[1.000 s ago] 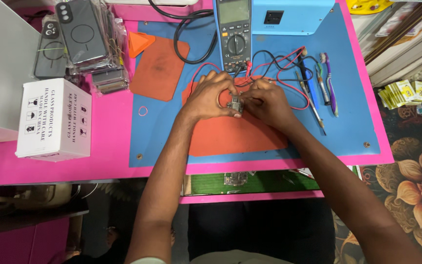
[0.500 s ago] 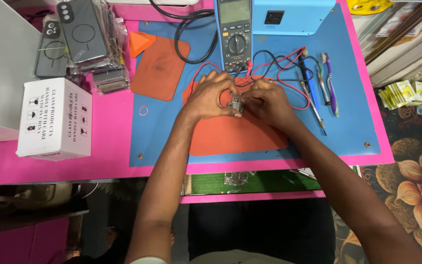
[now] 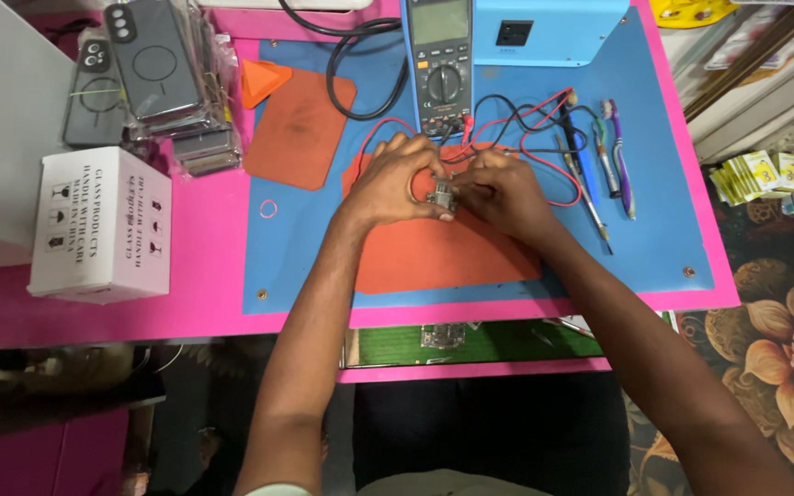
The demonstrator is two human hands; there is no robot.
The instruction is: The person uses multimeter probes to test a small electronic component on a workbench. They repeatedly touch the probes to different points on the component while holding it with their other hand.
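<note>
Both hands meet over an orange silicone mat (image 3: 443, 253) on the blue work mat (image 3: 654, 230). My left hand (image 3: 395, 181) and my right hand (image 3: 498, 190) pinch a small grey metal component (image 3: 440, 195) between their fingertips, just above the orange mat. Directly behind the hands stands a multimeter (image 3: 441, 60) with red and black leads (image 3: 530, 138) trailing beside my right hand.
A second orange mat (image 3: 298, 129) lies left of the hands. A white cardboard box (image 3: 101, 225) and stacked phone cases (image 3: 153, 78) sit at the left on the pink table (image 3: 204, 303). Brushes and pens (image 3: 604, 161) lie right; a blue box (image 3: 549, 28) stands behind.
</note>
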